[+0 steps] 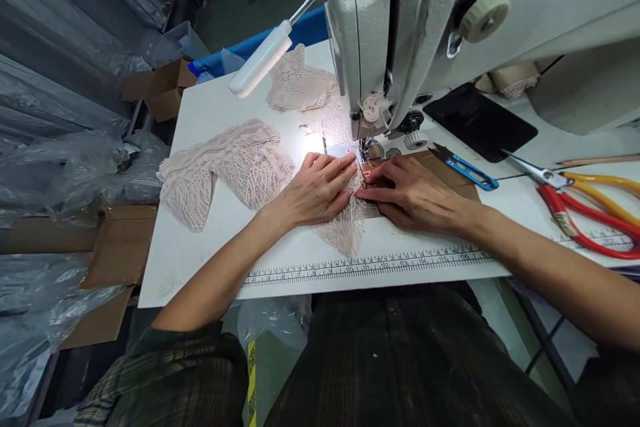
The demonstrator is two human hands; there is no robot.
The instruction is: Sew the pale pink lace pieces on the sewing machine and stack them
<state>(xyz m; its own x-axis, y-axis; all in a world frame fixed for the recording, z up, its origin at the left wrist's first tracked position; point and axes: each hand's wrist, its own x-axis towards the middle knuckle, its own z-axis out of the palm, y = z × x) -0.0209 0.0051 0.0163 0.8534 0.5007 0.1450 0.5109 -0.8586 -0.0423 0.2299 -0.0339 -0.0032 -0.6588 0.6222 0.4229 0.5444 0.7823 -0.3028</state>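
A strip of pale pink lace fabric lies across the white sewing table and runs under the presser foot of a white sewing machine. My left hand lies flat on the lace just left of the foot, fingers stretched out and pressing down. Beside it on the right, my right hand also lies flat, fingertips holding the lace edge against the table close to the needle.
Blue thread snips and red and yellow scissors lie to the right. A black pad sits behind them. A lamp hangs over the table. A printed ruler marks the front edge. Cardboard boxes and plastic bags stand to the left.
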